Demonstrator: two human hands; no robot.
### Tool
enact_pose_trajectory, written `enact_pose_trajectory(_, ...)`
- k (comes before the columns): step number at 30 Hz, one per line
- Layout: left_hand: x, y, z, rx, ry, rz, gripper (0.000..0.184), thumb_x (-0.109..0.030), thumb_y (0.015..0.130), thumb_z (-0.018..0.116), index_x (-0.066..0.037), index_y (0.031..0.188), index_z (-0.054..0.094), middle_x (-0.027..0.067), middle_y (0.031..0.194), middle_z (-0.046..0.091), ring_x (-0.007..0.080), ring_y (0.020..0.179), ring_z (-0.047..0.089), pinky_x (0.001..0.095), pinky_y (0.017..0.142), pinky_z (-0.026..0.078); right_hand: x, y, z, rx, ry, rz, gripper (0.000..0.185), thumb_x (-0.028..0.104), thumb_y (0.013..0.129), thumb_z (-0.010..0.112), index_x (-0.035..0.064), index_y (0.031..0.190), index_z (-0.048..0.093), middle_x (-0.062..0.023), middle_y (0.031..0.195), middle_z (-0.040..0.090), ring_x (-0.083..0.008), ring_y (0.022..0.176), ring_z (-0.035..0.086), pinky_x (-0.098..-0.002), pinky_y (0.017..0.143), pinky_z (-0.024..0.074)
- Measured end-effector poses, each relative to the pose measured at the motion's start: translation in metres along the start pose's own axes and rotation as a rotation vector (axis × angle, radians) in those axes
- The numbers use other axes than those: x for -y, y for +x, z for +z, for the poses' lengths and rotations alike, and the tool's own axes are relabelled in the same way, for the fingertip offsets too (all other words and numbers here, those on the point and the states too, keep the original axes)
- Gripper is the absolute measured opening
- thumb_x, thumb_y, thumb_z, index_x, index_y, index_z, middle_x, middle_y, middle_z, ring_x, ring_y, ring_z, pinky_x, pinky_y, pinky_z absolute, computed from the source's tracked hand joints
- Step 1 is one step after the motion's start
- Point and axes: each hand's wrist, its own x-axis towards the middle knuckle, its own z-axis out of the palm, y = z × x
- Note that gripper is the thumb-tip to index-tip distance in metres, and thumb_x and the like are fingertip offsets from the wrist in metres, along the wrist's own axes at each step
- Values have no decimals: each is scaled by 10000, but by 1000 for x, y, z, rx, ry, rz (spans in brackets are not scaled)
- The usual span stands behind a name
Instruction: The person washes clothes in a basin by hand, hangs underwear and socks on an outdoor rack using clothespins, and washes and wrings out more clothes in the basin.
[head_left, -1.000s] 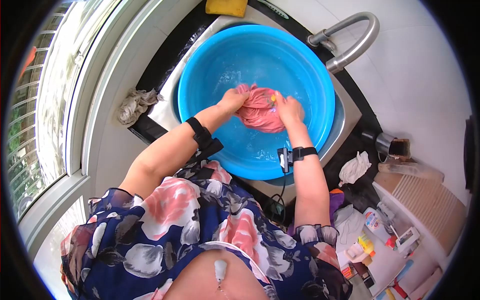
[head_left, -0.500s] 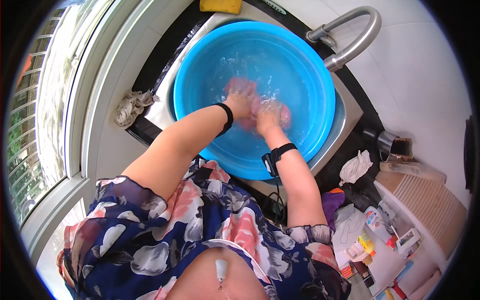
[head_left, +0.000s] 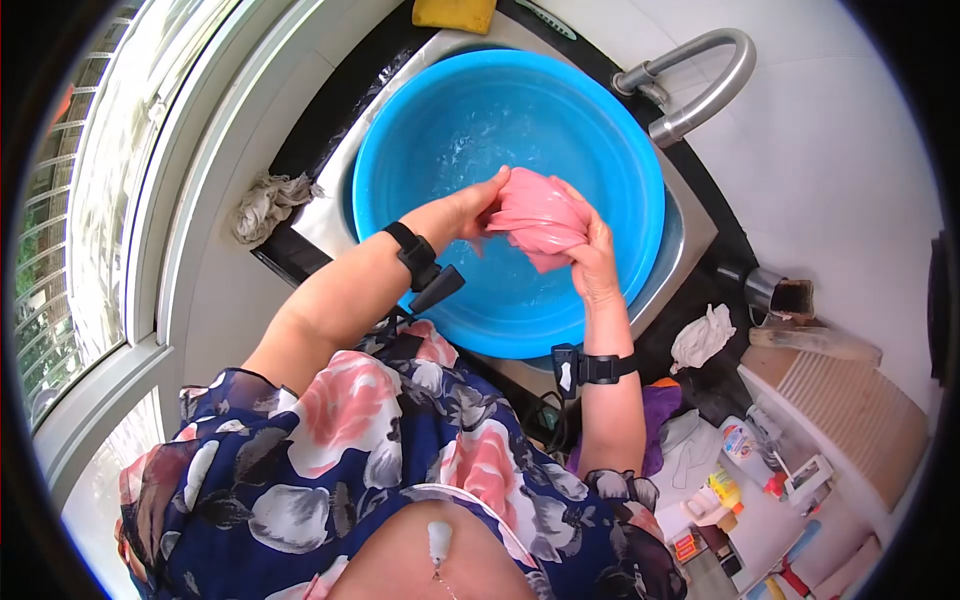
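Observation:
A wet pink cloth [head_left: 540,215] is bunched up between my hands, above the water in a large blue basin [head_left: 388,130]. My left hand [head_left: 482,208] grips its left side, and some cloth hangs below the fingers. On the right side, my right hand [head_left: 594,255] is wrapped round the cloth, with the thumb on its near edge. The basin rests in a steel sink [head_left: 690,225]. Ripples and bubbles show on the water to the left of the cloth.
A curved steel faucet [head_left: 725,95] stands at the back right. A yellow sponge [head_left: 453,14] lies at the back edge. Crumpled cloths lie left [head_left: 268,208] and right [head_left: 703,338] of the sink. Bottles [head_left: 745,452] and a ribbed board [head_left: 850,415] are at the lower right.
Half a second ago both hands and the cloth were down in the water. Now they are raised above it, the cloth is gathered into a bundle, and my right hand has moved right.

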Motion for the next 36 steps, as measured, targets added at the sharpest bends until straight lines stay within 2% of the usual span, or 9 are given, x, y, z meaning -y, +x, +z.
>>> enact_pose_trajectory(1,-1,-4,8,-19,-82,-21,820,-723,874,373,-110,1418,400,175,1477,353,399,1381,272,677,1047,238,-6,-4,-5,-15,175,14,509,94,667,685,4,1159,594,-97,1220,599,-241,1118,572,-392,1014,420)
enact_pose_trajectory(5,5,-11,23,268,-427,201,673,-635,895,463,-66,1246,534,113,1247,592,233,1110,590,396,1009,454,-22,-9,-12,7,668,5,478,173,826,572,-14,1262,519,-162,1304,538,-292,1192,534,-431,1038,416)
enact_pose_trajectory(8,11,-4,24,388,-480,274,676,-637,865,517,-82,1251,534,104,1245,591,228,1121,580,415,1011,450,-13,-8,3,-269,704,105,431,265,902,455,-31,1203,546,-154,1178,603,-288,1109,579,-416,991,451)
enact_pose_trajectory(20,37,-18,42,391,-77,199,799,-545,767,728,-90,1355,434,129,1310,519,258,1202,516,433,997,441,-18,4,32,-144,813,210,596,484,943,335,-43,1171,493,-234,1160,575,-369,1027,602,-472,923,501)
enact_pose_trajectory(22,35,-28,49,330,72,250,815,-481,736,785,-76,1350,435,128,1274,533,267,1185,520,449,1021,414,-30,4,28,-456,91,79,604,518,931,380,-42,1132,487,-217,1065,603,-335,897,640,-448,813,554)
enact_pose_trajectory(26,34,-33,52,382,145,161,712,-385,710,825,-65,1258,503,120,1136,587,232,1027,599,408,779,558,-37,7,12,-291,105,76,530,505,941,417,-2,1046,532,-169,904,629,-259,799,653,-413,731,576)
enact_pose_trajectory(28,35,-35,55,345,118,166,603,-337,711,824,-48,1168,557,119,1018,620,212,891,636,371,658,575,-27,8,6,-256,-34,151,506,483,952,403,9,1073,532,-178,998,619,-268,867,654,-410,770,568)
enact_pose_trajectory(32,38,-35,54,361,33,101,420,-255,710,801,-26,1018,630,116,854,645,217,757,655,358,595,558,-22,-1,-14,81,420,411,593,499,957,410,15,1298,444,-198,1244,557,-313,1130,576,-447,970,466)
enact_pose_trajectory(36,32,-47,50,505,-141,138,368,-263,749,734,1,987,638,135,877,666,248,734,668,352,525,530,-33,-17,-24,130,618,254,1059,769,755,516,15,1450,253,-218,1451,351,-368,1349,351,-490,1101,308)
